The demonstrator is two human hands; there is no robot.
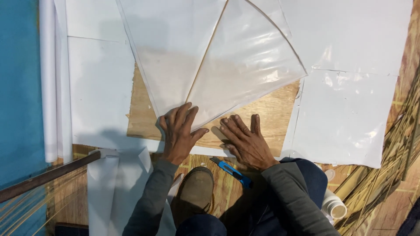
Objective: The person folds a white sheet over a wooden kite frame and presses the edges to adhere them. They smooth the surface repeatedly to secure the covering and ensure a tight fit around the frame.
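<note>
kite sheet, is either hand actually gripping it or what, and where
Nothing is gripped. The left hand presses flat on the kite sheet at its bottom tip; the right hand lies flat on the board.

Light: bright, even, from overhead | Glare: white sheen on the clear plastic sheet point(249, 61) and the white sheets point(350, 118) | Shadows: soft, under both hands point(179, 131) and along the lower edge | Focus: mostly sharp; bamboo strips point(393, 157) at right perhaps slightly soft | Distortion: mild at edges

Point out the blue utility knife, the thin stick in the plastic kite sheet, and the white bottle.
blue utility knife point(234, 171), head view, blue handle.
thin stick point(205, 54), head view, mid-length.
white bottle point(336, 208), head view, open neck.
</note>
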